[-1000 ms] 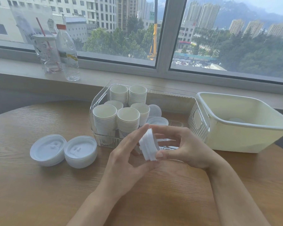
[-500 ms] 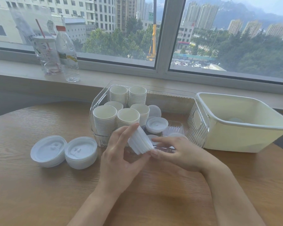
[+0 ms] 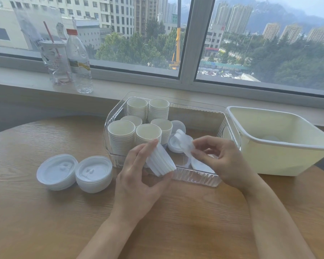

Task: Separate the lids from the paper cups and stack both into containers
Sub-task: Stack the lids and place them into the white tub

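Wooden table [image 3: 36,212] beside a window: the left hand [image 3: 138,176] grips a tilted, ribbed white paper cup [image 3: 160,161]. Just apart, the right hand [image 3: 223,161] pinches its blurred lid [image 3: 183,142] over the clear bin's [image 3: 195,177] near edge.

High-rise office-like room: wooden table [image 3: 45,212] beside a wide window [image 3: 191,40] overlooking city towers.

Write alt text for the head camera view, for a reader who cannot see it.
Over a wooden table, the left hand holds a white ribbed paper cup while the right hand pinches a white plastic lid just pulled off it. Behind them, a clear plastic bin holds stacked paper cups; two stacks of white lids sit left, a cream tub right.
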Available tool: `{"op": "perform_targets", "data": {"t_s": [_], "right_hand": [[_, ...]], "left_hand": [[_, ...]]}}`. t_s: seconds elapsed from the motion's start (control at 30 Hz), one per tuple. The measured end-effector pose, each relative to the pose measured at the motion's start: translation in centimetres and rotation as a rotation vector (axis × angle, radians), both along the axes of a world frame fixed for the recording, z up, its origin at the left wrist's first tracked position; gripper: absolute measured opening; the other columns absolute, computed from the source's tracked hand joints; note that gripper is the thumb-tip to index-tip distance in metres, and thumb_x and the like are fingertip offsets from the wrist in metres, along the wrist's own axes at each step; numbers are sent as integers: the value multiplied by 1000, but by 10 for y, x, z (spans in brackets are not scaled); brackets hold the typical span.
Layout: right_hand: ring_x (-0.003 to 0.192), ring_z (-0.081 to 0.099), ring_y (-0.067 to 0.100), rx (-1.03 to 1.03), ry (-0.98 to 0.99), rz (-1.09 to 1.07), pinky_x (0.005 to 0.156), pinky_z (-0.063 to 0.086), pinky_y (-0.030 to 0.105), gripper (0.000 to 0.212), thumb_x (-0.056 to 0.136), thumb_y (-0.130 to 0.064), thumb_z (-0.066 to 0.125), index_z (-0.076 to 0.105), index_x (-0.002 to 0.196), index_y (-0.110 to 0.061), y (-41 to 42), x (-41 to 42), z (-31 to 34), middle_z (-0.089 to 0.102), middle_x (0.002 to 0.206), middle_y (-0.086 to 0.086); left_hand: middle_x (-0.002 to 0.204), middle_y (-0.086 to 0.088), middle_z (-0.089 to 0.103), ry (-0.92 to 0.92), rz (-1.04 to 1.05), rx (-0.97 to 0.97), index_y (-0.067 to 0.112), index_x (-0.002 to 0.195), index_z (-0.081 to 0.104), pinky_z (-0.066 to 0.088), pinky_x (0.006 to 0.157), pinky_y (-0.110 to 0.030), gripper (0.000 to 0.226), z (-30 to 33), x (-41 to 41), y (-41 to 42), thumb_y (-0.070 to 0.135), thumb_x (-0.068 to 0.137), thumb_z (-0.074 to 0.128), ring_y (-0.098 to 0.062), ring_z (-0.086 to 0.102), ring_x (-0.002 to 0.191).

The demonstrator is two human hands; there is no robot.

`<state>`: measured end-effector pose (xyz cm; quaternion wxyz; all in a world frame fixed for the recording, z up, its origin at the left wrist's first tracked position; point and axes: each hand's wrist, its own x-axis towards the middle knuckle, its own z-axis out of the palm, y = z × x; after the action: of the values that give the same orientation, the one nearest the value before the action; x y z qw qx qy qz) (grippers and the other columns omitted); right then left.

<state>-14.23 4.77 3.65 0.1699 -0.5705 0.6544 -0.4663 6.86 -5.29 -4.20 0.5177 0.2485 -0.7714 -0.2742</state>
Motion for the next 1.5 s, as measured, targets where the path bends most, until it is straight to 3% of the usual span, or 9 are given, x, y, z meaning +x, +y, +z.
{"op": "perform_targets", "data": {"t_s": [0.17, 0.37, 0.53, 0.67, 0.8, 0.97, 1.13, 1.33, 1.5], "right_hand": [[86, 68, 22, -51, -58, 209, 88, 54, 32, 8, 89, -12, 81, 80, 95, -17, 0, 12, 4, 76, 90, 1], [92, 69, 21, 1, -53, 271, 93, 55, 40, 11, 90, -16, 81, 80, 100, -17, -2, 17, 0, 77, 95, 5], [101, 67, 21, 73, -19, 304, 98, 51, 38, 13, 89, -21, 82, 81, 102, -23, 0, 17, 2, 72, 103, 1], [138, 53, 14, 135, 59, 283, 114, 41, 36, 55, 84, -25, 86, 65, 135, -31, 4, 14, 8, 63, 139, -14], [144, 50, 10, 215, -12, 338, 119, 41, 46, 80, 84, -14, 86, 47, 154, -24, 8, 9, 8, 58, 150, -11], [144, 51, 15, 197, -31, 345, 120, 41, 45, 83, 82, -6, 86, 47, 154, -21, 11, 6, 10, 60, 149, -7], [134, 60, 14, 213, -13, 305, 114, 47, 45, 80, 79, -15, 91, 55, 149, -26, 9, 2, 5, 66, 141, -9], [123, 65, 16, 204, 20, 250, 107, 51, 38, 71, 78, -29, 92, 62, 142, -30, 2, 8, 2, 71, 130, -9], [130, 55, -5, 183, 57, 47, 110, 44, 23, 62, 87, -55, 77, 58, 144, -41, -5, 6, -4, 61, 140, -27]], "left_hand": [[139, 11, 60, 32, -46, 31, 30, 150, 52, 59, 84, -33, 84, 0, -2, 4, 34, 77, 93, -17, 64, 115], [136, 15, 61, 44, -65, 37, 30, 150, 51, 56, 88, -29, 81, 3, -1, 5, 47, 78, 85, -16, 64, 116], [140, 9, 60, 31, -128, 18, 26, 151, 51, 51, 100, -27, 80, 5, 0, 6, 41, 80, 84, -18, 59, 131], [141, 5, 60, 25, -169, -4, 20, 146, 55, 43, 108, -22, 78, 7, 0, 6, 28, 77, 90, -21, 57, 134], [145, 5, 60, 1, -218, -27, 20, 147, 54, 41, 109, -18, 78, 9, -1, 8, 24, 78, 90, -17, 57, 137], [147, 11, 61, 12, -276, 41, 22, 155, 47, 46, 104, -18, 86, 10, 1, 11, 30, 80, 90, -14, 61, 133], [144, 12, 62, 0, -293, 38, 28, 157, 45, 52, 92, -17, 91, 7, 0, 8, 43, 78, 89, -11, 66, 119], [148, 1, 57, -77, -240, -81, 28, 152, 51, 48, 107, -24, 79, 3, -2, 5, 48, 82, 84, -14, 57, 136], [137, 8, 61, -29, -100, -46, 29, 147, 56, 50, 94, -18, 72, 7, 1, 5, 49, 82, 80, -10, 61, 126]]}}
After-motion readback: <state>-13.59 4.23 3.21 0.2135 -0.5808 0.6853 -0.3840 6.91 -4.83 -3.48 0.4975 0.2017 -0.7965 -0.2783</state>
